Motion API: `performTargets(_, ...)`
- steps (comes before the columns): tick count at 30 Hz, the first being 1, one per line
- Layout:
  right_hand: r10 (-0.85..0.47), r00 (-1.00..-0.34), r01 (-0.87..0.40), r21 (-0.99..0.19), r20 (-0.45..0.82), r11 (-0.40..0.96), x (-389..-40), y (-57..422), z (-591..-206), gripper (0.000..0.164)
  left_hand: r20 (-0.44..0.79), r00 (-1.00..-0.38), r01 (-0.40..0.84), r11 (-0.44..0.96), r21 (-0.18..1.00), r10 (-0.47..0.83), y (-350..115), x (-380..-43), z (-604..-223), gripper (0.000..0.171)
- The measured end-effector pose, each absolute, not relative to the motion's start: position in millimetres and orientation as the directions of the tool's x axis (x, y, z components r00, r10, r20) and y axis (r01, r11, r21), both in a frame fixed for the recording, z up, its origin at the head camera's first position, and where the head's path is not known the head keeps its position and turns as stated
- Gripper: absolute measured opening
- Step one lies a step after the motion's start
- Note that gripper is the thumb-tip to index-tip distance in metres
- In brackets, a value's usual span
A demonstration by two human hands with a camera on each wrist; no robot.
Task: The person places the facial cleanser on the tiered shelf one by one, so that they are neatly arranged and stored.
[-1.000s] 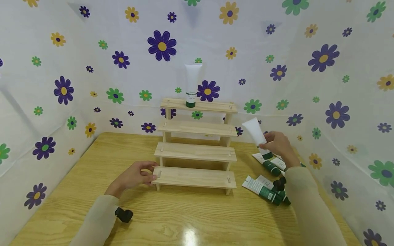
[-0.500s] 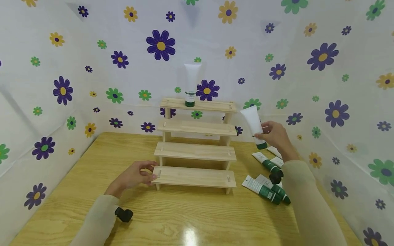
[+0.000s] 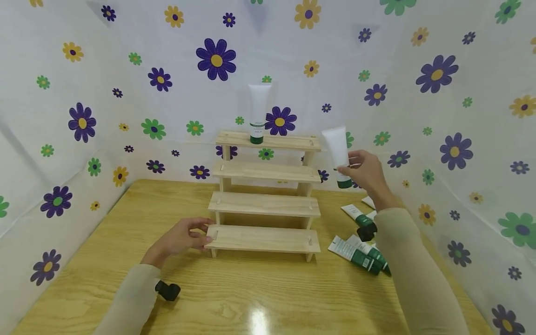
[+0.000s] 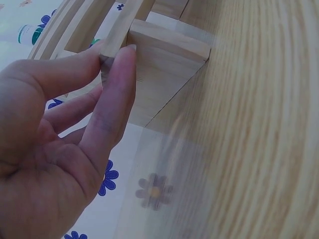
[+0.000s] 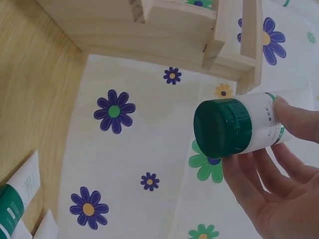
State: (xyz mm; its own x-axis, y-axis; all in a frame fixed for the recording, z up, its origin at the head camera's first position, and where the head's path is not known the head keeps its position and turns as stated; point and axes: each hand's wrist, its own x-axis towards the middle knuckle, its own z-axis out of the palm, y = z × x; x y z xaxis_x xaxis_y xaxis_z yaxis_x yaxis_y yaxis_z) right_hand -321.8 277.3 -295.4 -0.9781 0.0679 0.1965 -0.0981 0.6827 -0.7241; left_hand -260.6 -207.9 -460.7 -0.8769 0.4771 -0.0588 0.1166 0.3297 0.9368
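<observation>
In the head view, my right hand (image 3: 366, 174) holds up a white squeeze tube (image 3: 336, 151), its dark green cap downward and its flat end tilted to the left. The right wrist view shows thumb and fingers around the tube just above its green cap (image 5: 222, 128). My left hand (image 3: 182, 239) pinches the left end of the lowest step of a wooden four-tier display stand (image 3: 264, 238); the left wrist view has thumb and finger on that board's end (image 4: 117, 40). Another white tube (image 3: 259, 109) stands cap-down on the top tier, left of its middle.
Several white and green tubes (image 3: 353, 253) lie in a loose pile on the wooden table (image 3: 234, 293), right of the stand. My right forearm passes over part of the pile. A flower-printed white sheet (image 3: 176, 107) hangs behind and along both sides.
My right hand has lifted the tube up from above the pile and leftward, closer to the stand's upper tiers. The left hand keeps its hold on the lowest step.
</observation>
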Motion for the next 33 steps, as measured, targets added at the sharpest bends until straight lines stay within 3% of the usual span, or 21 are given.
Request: performTargets(33,0.13,-0.943,-0.202,-0.836,0.307,0.511,-345,222,-253,0.056,-0.042,-0.873,0.137,0.326,0.935,0.485,-207,-262,-463,0.061)
